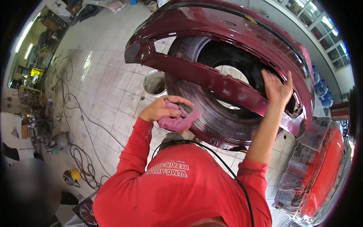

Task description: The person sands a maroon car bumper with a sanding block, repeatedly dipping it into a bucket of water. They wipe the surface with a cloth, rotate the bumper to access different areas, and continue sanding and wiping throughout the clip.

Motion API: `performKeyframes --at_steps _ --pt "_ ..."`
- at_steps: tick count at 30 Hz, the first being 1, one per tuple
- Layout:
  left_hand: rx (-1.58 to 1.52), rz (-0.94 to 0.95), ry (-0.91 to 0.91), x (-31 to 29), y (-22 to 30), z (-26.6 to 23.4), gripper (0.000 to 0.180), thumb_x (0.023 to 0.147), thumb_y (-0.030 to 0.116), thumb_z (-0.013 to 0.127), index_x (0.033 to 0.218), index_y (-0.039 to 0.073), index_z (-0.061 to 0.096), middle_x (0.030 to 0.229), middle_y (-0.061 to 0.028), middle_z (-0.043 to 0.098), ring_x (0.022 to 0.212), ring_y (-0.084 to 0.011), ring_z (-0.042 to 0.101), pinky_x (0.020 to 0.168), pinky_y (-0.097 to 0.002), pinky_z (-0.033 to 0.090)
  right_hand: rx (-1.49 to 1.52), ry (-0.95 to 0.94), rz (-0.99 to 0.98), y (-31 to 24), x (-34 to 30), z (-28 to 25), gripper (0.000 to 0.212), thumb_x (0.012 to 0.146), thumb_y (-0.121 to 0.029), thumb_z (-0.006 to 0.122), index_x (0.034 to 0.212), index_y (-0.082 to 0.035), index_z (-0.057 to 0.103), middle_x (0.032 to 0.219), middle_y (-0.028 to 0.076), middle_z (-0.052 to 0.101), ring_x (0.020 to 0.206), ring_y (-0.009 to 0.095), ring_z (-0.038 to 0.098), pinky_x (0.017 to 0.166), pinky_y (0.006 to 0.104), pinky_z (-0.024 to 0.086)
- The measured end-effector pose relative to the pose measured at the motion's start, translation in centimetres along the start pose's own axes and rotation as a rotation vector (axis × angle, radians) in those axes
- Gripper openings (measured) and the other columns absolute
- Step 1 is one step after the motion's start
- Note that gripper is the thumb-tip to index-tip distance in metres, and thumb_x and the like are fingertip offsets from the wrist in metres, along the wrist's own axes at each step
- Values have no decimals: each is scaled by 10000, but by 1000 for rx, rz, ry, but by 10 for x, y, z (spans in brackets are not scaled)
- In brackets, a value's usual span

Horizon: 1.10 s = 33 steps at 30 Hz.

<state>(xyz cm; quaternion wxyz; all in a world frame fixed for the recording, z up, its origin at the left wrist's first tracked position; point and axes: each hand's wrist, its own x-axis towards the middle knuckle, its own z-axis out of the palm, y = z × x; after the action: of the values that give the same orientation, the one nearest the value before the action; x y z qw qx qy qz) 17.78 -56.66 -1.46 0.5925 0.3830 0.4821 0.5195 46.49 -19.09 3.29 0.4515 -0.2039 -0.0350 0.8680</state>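
A dark red car bumper rests across black tires in front of me. My left hand is closed around a crumpled pink rag, off the bumper's near left side and beside the tire. Fingers stretched and thumb apart, my right hand is over the right part of the bumper's long opening. I cannot tell whether it touches the bumper's edge. Nothing shows in that hand.
A white bucket stands on the tiled floor left of the tires. Cables lie coiled at the left, near a yellow and black tool. On the right is a red car part partly masked with newspaper. Blue-tinted bottles stand behind it.
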Motion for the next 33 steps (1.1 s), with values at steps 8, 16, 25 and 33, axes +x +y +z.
performKeyframes --at_steps 8,16,25,33 --pt "-400 230 148 23 -78 19 864 1007 46 680 1751 116 245 1722 -137 428 1247 -135 666 1066 -320 535 36 -42 -391 47 98 34 461 1063 -363 653 1419 -71 631 1467 131 641 1375 383 580 1213 689 396" --pt "-650 278 261 33 -94 -13 861 1061 377 693 1727 53 253 1722 -139 401 1312 -258 638 1126 -399 526 117 -21 -378 72 39 44 383 1094 -282 650 1410 -66 642 1448 138 668 1366 374 605 1213 655 429" --pt "-749 307 172 26 -78 -24 819 1083 441 633 1696 7 304 1703 -175 428 1441 -292 556 1188 -465 475 -11 -191 -509 80 -10 102 375 1071 -273 703 1363 -41 665 1419 151 687 1332 361 634 1206 631 440" --pt "-1210 295 130 24 -101 -39 826 1078 719 435 1637 111 440 1656 -134 520 1284 -296 652 990 -566 538 -14 -591 -313 114 -49 170 267 1055 -225 732 1259 -53 732 1295 111 762 1218 288 713 1138 512 534"
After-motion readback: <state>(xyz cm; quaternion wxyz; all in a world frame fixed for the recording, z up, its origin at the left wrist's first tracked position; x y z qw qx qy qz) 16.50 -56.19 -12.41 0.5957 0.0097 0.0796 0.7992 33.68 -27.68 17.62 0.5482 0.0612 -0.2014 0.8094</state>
